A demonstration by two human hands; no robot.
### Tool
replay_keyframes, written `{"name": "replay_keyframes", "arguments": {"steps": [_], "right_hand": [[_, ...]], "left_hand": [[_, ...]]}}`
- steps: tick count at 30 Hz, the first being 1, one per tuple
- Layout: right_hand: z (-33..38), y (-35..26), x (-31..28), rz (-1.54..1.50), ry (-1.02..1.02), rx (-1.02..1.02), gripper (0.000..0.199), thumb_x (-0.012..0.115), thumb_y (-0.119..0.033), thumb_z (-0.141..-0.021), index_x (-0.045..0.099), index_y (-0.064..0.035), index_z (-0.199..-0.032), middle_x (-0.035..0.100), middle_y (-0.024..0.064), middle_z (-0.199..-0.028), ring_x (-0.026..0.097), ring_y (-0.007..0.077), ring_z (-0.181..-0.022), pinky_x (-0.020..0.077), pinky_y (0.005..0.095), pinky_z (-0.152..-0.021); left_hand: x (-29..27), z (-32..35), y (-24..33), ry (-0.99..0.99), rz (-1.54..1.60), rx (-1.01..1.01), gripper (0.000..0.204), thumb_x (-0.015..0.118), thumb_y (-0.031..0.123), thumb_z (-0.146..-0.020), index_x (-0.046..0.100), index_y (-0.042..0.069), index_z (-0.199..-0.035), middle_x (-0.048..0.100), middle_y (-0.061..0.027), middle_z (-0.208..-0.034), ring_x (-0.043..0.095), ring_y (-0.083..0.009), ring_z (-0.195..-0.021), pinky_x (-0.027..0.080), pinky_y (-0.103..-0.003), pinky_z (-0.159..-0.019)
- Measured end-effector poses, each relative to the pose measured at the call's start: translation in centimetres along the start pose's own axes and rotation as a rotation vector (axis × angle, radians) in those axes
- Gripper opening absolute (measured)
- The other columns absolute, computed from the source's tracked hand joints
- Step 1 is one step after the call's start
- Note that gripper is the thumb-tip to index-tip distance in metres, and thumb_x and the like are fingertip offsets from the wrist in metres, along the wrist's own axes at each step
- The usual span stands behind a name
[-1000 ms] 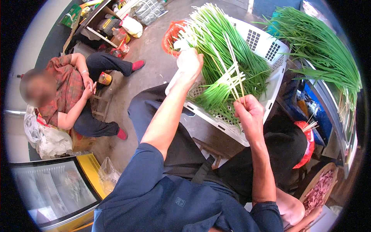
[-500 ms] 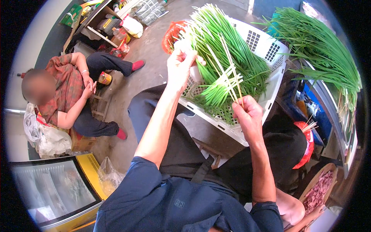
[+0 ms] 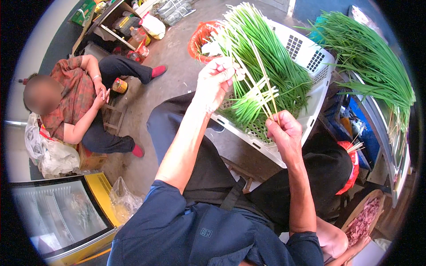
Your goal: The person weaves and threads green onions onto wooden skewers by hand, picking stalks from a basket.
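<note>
Two thin wooden skewers (image 3: 258, 59) are pinched between the thumb and fingers of my right hand (image 3: 286, 132), pointing up and away over the basket. Across them lies a folded bunch of green chives (image 3: 254, 101), pale at the creases. Beside the upper part of the left skewer, my left hand (image 3: 216, 80) has its thumb and fingertips closed together; whatever they hold is too small to tell. Long chives (image 3: 270, 53) fill much of the white plastic basket (image 3: 248, 141) under both hands, their pale ends toward the far left.
An orange-red bag (image 3: 199, 39) opens beside the basket's far left corner. More chives (image 3: 368, 57) lie at the right, above a red bag of skewers (image 3: 353, 165). Reddish pieces fill a round tray (image 3: 364, 218). Another person (image 3: 73, 97) sits at the left.
My left hand has moved right and slightly down, toward the skewers, and more of the orange-red bag shows. My right hand keeps its hold on the skewers in about the same place.
</note>
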State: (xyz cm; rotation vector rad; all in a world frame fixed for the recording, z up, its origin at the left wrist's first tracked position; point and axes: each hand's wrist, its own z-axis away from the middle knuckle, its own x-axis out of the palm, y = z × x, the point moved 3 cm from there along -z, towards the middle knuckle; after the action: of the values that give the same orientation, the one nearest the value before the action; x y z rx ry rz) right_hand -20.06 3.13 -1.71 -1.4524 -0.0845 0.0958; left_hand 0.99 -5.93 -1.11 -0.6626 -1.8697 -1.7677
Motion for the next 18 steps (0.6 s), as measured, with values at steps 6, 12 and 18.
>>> {"name": "replay_keyframes", "arguments": {"steps": [6,12,18], "right_hand": [[0.0,0.0,0.1,0.035,-0.034,0.013,0.012,0.061,-0.007,-0.087,0.054,-0.0038,-0.077,0.053,-0.0032,-0.063,0.043,0.0031,-0.056,0.0352,0.0205,-0.052],[-0.1,0.1,0.0,0.04,-0.03,0.005,0.012,0.06,-0.007,-0.087,0.054,-0.0039,-0.077,0.053,-0.0028,-0.063,0.044,0.0034,-0.056,0.0352,0.0204,-0.052],[-0.1,0.1,0.0,0.044,-0.042,0.001,0.012,0.06,-0.008,-0.087,0.054,-0.004,-0.077,0.053,-0.0025,-0.062,0.044,0.0035,-0.056,0.0355,0.0204,-0.052]], "left_hand": [[-1.0,-0.2,0.2,-0.068,-0.059,-0.012,0.013,0.058,-0.001,-0.087,0.057,-0.001,-0.1,0.06,-0.0063,-0.096,0.06,-0.0177,-0.09,0.051,-0.033,-0.086],[-1.1,-0.2,0.1,0.021,-0.049,0.003,0.02,0.057,-0.006,-0.085,0.058,-0.003,-0.105,0.061,-0.0077,-0.095,0.061,-0.0182,-0.09,0.051,-0.032,-0.086],[-0.9,-0.1,0.2,0.036,-0.098,0.015,0.021,0.058,-0.007,-0.084,0.058,-0.004,-0.105,0.063,-0.0084,-0.097,0.062,-0.0178,-0.089,0.051,-0.031,-0.086]]}}
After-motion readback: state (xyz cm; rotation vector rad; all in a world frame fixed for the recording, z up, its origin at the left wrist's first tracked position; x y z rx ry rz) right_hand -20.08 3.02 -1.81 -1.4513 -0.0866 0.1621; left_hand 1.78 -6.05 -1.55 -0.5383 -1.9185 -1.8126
